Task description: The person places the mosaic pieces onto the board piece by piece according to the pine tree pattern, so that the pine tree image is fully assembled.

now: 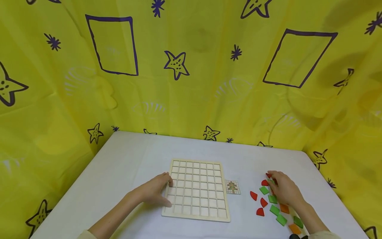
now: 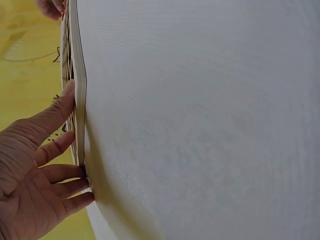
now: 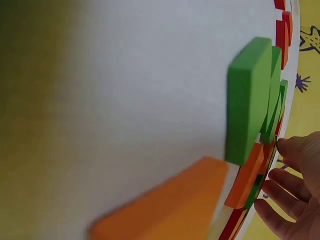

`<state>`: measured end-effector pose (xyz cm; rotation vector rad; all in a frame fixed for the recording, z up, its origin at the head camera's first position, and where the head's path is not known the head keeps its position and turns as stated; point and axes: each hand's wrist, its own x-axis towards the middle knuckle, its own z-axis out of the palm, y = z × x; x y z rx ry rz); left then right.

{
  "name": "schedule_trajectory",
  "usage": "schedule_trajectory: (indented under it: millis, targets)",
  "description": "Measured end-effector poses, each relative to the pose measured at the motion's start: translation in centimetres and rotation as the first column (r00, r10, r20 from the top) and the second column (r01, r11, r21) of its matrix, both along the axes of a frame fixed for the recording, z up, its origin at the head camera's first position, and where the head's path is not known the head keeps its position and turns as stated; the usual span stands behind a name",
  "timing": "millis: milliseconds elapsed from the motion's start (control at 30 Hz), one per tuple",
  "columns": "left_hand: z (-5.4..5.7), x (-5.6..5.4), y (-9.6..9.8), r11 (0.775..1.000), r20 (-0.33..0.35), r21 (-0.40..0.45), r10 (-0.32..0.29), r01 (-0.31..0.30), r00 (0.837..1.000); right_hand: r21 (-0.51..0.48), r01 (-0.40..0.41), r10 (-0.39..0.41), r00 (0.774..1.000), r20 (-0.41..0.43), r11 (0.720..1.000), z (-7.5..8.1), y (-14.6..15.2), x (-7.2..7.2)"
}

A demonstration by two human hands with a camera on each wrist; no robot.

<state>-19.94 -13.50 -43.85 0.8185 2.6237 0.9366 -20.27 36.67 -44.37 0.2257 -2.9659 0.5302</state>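
A pale wooden grid board (image 1: 195, 217) with square cells lies on the table. My left hand (image 1: 156, 191) rests at its left edge, thumb and fingers spread; in the left wrist view the thumb (image 2: 62, 107) touches the board's rim. On the right, my right hand (image 1: 285, 188) is over a scatter of coloured pieces, fingers loosely bent. Its fingertips are by a red piece (image 1: 268, 175) at the far end of the scatter; contact is hard to tell. Around it lie green pieces (image 1: 281, 219), orange pieces (image 1: 294, 229) and red rounded pieces (image 1: 260, 211). The hand hides some pieces.
A small pattern card (image 1: 232, 187) with a tree on a grid lies against the board's right side. The white table (image 1: 137, 149) is bordered by a yellow curtain (image 1: 191, 99) at the back and both sides.
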Motion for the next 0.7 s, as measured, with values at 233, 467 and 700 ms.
schedule_trajectory:
  millis: [233, 467, 700]
  targets:
    - [0.3, 0.1, 0.0, 1.0, -0.01, -0.022, -0.007, 0.007, 1.0, 0.004, 0.016, -0.017, 0.999, 0.045, 1.0, 0.4, 0.2, -0.9]
    - [0.4, 0.3, 0.0, 0.999, -0.003, -0.047, 0.001, -0.001, 1.0, -0.021, 0.019, -0.017, 0.995, 0.099, 1.0, 0.8, 0.2, -1.8]
    - [0.2, 0.3, -0.1, 0.999, 0.002, -0.047, 0.001, -0.001, 1.0, -0.03, 0.01, -0.006, 0.993, 0.117, 0.999, 1.3, 0.2, -2.5]
